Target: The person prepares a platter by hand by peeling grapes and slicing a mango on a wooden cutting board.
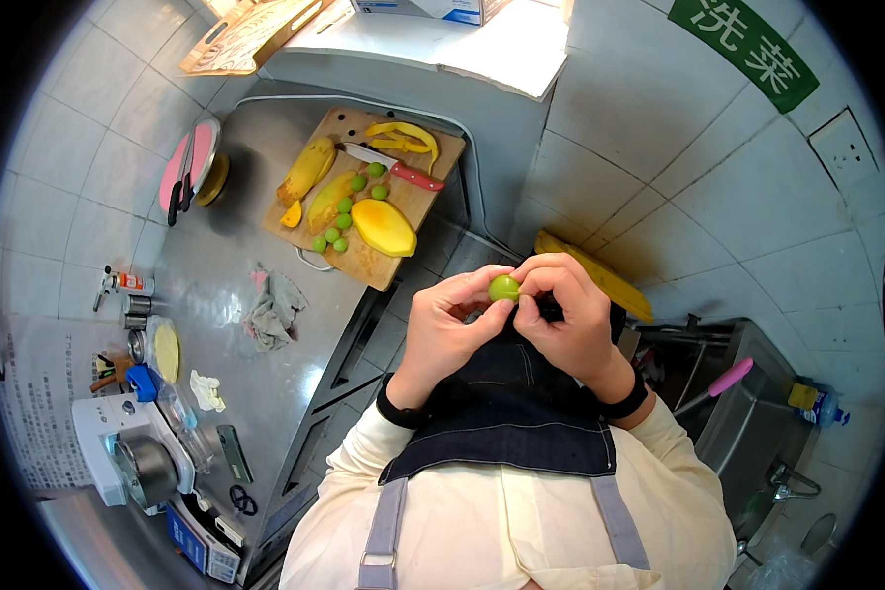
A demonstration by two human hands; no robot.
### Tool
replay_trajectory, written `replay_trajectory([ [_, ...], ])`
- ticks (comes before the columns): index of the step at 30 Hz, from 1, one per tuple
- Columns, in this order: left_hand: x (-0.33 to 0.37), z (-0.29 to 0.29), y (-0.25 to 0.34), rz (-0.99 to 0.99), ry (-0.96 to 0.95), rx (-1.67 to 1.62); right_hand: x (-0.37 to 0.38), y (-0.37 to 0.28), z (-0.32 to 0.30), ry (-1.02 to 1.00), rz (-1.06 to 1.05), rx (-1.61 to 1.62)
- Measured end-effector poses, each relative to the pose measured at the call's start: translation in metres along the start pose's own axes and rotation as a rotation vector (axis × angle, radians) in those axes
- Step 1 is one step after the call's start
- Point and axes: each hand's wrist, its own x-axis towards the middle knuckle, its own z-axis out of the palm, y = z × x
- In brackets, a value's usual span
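Note:
A single green grape [503, 287] is held up in front of my dark apron, pinched between the fingertips of both hands. My left hand [450, 323] grips its left side with thumb and forefinger. On the other side, my right hand [572, 313] has thumb and forefinger pressed together at the grape's edge. Ahead and to the left lies a wooden cutting board [372, 267]. It carries several loose green grapes [344, 206], a peeled-looking yellow fruit [383, 228], yellow fruit with brown patches [308, 169], a yellow peel [403, 136] and a red-handled knife [418, 177].
The board's near corner overhangs the steel counter [202, 275]. A grey cloth [273, 313], scissors [180, 187], a phone [234, 453] and a white stand mixer [118, 452] occupy the counter. To the right stands a steel sink [747, 413] with a pink-handled tool [730, 377].

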Motion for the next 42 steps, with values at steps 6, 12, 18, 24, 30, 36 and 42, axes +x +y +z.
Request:
replay_trajectory([
  [6, -0.001, -0.003, 0.005, 0.008, -0.024, 0.056, -0.006, 0.005, 0.000, -0.030, 0.277, 0.368],
  [12, 0.001, -0.008, 0.005, 0.032, -0.084, 0.105, -0.008, 0.006, -0.005, -0.048, 0.563, 0.750],
  [18, 0.002, -0.010, 0.006, -0.046, -0.097, 0.023, -0.008, 0.008, -0.003, -0.007, 0.591, 0.789],
  [24, 0.005, -0.006, -0.002, -0.135, 0.030, -0.136, -0.001, 0.004, 0.003, 0.052, -0.013, -0.009],
  [30, 0.001, -0.001, -0.003, -0.179, 0.119, -0.179, -0.002, 0.010, 0.009, 0.095, -0.179, -0.164],
  [36, -0.002, 0.004, 0.003, -0.137, 0.139, -0.120, -0.002, 0.012, 0.010, 0.131, -0.161, -0.130],
  [42, -0.007, 0.002, 0.006, -0.127, 0.118, -0.043, 0.000, 0.010, 0.004, 0.036, -0.145, -0.022],
])
